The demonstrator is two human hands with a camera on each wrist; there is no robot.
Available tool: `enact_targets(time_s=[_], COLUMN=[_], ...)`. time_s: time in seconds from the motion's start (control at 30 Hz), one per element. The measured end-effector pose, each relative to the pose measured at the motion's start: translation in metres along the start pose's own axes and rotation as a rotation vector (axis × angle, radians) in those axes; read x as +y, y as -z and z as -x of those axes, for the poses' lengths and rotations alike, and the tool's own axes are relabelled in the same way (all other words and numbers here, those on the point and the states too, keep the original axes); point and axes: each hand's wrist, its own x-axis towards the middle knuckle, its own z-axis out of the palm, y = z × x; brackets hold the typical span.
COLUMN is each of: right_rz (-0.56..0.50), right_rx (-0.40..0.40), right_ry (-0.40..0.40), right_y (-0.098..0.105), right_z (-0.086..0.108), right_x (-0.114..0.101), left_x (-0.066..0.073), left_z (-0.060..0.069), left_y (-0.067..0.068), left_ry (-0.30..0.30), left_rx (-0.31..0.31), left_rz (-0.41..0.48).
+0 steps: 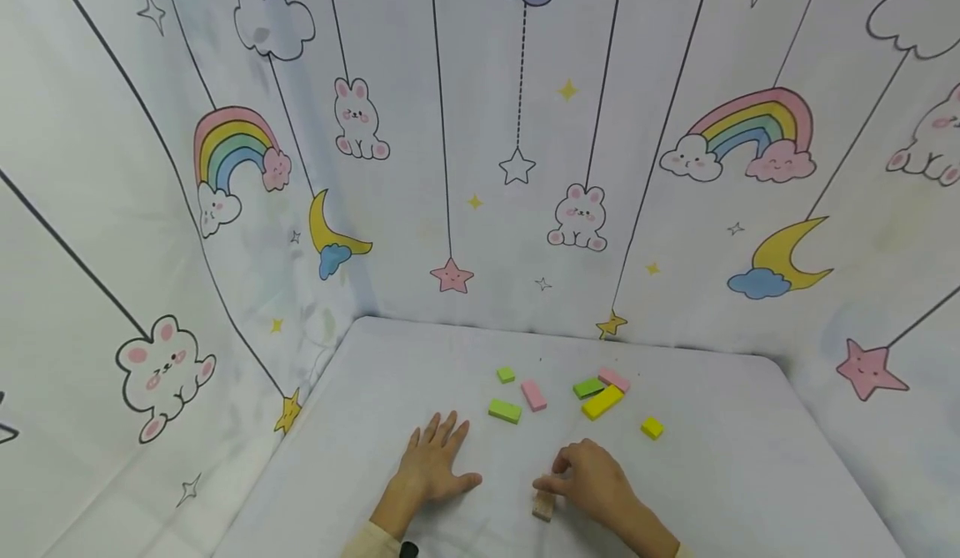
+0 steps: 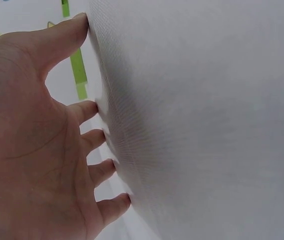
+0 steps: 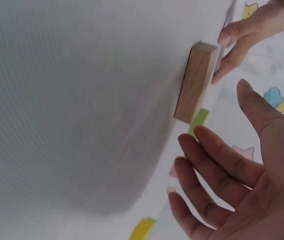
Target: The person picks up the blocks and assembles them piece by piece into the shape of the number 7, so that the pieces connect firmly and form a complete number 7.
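- Head view: a wooden block (image 1: pixel 543 507) rests on the tabletop (image 1: pixel 420 358) between your left hand (image 1: pixel 433 465) and right hand (image 1: pixel 595 485).
- Left wrist: your left fingers (image 2: pixel 102 172), spread, touch the tabletop.
- Right wrist: your right fingers (image 3: pixel 231 160) stand apart beside the block.

the head view is bright, wrist views shadowed.

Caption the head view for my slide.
Left hand spread on the table, right hand close to a wooden block, colored blocks beyond.
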Motion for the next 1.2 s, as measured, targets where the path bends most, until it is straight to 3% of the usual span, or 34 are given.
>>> enact_targets(time_s=[0.17,0.63,0.87,1.2], right_rz=[-0.011,-0.011,-0.027,0.011], right_rx=[0.058,0.241,0.227,0.208], right_ry=[-0.01,0.105,0.143,0.123], right_y=[0.005,0.02,0.02,0.011], right_z=[-0.011,-0.041,-0.054,-0.077], right_x=[0.008,0.009,0.012,0.013], left_x=[-0.001,0.001,-0.001,0.001], left_z=[0.0,0.002,-0.001,0.002], left_y=[-0.003,0.001,-0.003,-0.001], left_ry=[0.003,0.004,-0.002,0.002], left_rx=[0.003,0.01,0.021,0.026], left_rz=[-0.001,-0.003,0.001,0.013])
